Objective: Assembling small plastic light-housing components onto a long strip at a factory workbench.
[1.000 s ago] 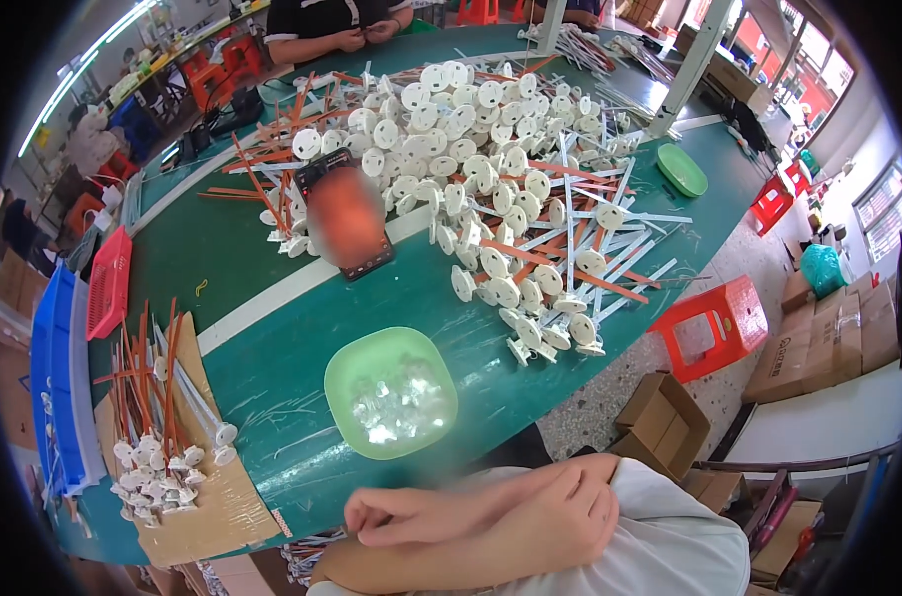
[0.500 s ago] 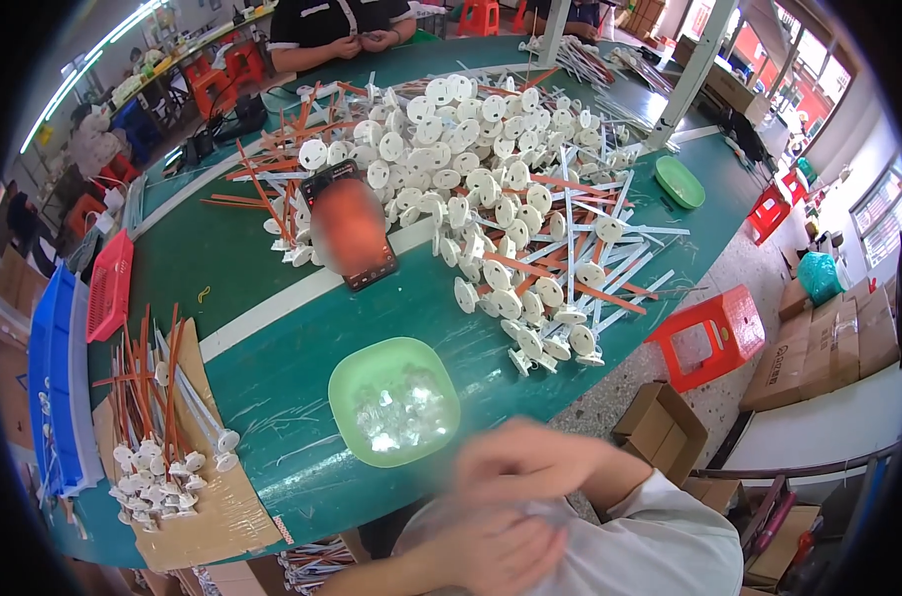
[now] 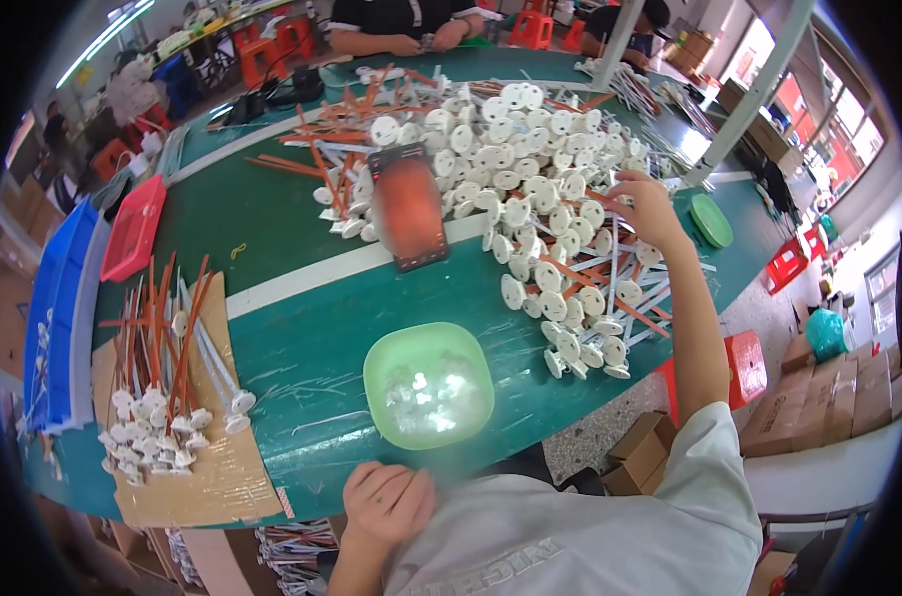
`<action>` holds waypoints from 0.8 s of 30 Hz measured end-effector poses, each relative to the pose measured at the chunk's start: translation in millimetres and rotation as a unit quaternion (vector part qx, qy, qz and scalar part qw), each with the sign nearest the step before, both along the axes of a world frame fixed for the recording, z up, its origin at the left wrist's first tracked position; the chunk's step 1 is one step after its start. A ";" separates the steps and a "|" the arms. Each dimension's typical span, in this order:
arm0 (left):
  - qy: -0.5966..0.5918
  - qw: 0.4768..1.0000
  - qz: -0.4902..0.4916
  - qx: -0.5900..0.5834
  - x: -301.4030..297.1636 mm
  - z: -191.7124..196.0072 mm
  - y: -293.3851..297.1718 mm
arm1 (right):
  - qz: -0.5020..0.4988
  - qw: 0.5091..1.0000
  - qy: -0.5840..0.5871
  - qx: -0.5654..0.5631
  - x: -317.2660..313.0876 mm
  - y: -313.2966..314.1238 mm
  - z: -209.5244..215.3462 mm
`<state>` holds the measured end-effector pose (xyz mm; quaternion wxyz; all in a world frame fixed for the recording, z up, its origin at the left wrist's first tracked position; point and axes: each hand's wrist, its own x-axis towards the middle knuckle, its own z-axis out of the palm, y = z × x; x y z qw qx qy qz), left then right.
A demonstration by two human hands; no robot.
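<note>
My right hand [image 3: 652,207] reaches over the right side of a big pile of white round-headed plastic pieces [image 3: 540,194] on red-brown and pale strips. Its fingers are apart, at the pieces, and nothing shows held. Close to the table's near edge, my left hand [image 3: 389,502] is curled closed; what it may hold is hidden. Just beyond that hand stands a light green bowl [image 3: 376,382] containing small clear, shiny bits.
A phone [image 3: 409,209] stands at the pile's left. At left, bundled pieces [image 3: 153,427] lie on cardboard [image 3: 234,477], near a blue bin [image 3: 59,318] and red basket [image 3: 133,228]. A small green dish [image 3: 711,221] sits right, by a post. Another person [image 3: 401,30] sits opposite.
My right hand has gone from beside my left hand, near my body, out to the pile at the far right. My left hand has moved left and up. The view has shifted.
</note>
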<state>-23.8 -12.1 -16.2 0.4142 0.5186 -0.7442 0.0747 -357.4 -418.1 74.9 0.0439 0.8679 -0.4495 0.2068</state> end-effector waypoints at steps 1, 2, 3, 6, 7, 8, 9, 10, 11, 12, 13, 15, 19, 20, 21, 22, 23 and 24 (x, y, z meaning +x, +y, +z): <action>0.018 1.000 0.005 -0.006 0.3 1.2 0.2 | 0.010 1.000 -0.003 0.025 -0.7 -3.6 4.0; 0.036 0.999 0.009 -0.012 0.8 2.4 -0.1 | 0.015 1.000 -0.002 0.026 -2.5 -3.7 5.4; 0.036 0.999 0.014 -0.008 2.3 3.0 1.6 | 0.033 0.997 -0.058 0.030 -0.5 2.1 7.8; 0.094 0.996 -0.008 -0.005 5.2 8.0 1.2 | 0.025 0.981 -0.184 0.062 8.0 16.7 8.7; 0.143 0.989 -0.030 0.017 5.0 12.2 0.4 | 0.065 0.979 -0.195 -0.010 14.1 24.2 9.9; 0.192 0.979 -0.053 0.039 4.5 15.1 -1.8 | 0.103 0.970 -0.206 -0.083 20.8 32.3 11.2; 0.193 0.979 -0.057 0.041 2.9 16.8 -7.5 | 0.121 0.962 -0.215 -0.117 28.1 41.9 14.0; 0.237 0.965 -0.093 0.066 -0.1 19.8 -12.4 | 0.120 0.962 -0.215 -0.116 35.3 51.4 15.9; 0.279 0.947 -0.130 0.092 -4.0 21.9 -14.6 | 0.128 0.956 -0.229 -0.132 41.7 61.9 17.2; 0.278 0.948 -0.128 0.091 -7.4 23.7 -14.0 | 0.139 0.948 -0.245 -0.147 51.3 73.4 18.0; 0.331 0.917 -0.161 0.152 -10.7 26.5 -12.7 | 0.146 0.938 -0.270 -0.158 63.9 93.4 17.8; 0.382 0.882 -0.183 0.208 -18.1 30.4 -11.0 | 0.244 0.911 -0.195 -0.269 83.0 139.1 19.7; 0.644 0.600 -0.278 0.384 -28.2 61.0 -16.2 | 0.418 0.863 -0.154 -0.239 99.6 229.9 7.1; 0.669 0.531 -0.287 0.432 -29.2 70.1 -18.7 | 0.444 0.849 -0.157 -0.238 104.9 237.2 3.0; 0.671 0.512 -0.315 0.433 -31.3 73.2 -17.8 | 0.470 0.835 -0.160 -0.238 111.8 242.5 -0.2; 0.671 0.514 -0.311 0.436 -27.4 70.9 -16.2 | 0.468 0.835 -0.165 -0.237 119.9 245.7 -5.3; 0.621 0.529 -0.336 0.471 -21.0 65.7 -13.9 | 0.456 0.840 -0.188 -0.227 128.1 248.0 -12.3; 0.571 0.543 -0.358 0.501 -17.1 62.5 -9.8 | 0.447 0.842 -0.212 -0.216 134.1 249.1 -17.1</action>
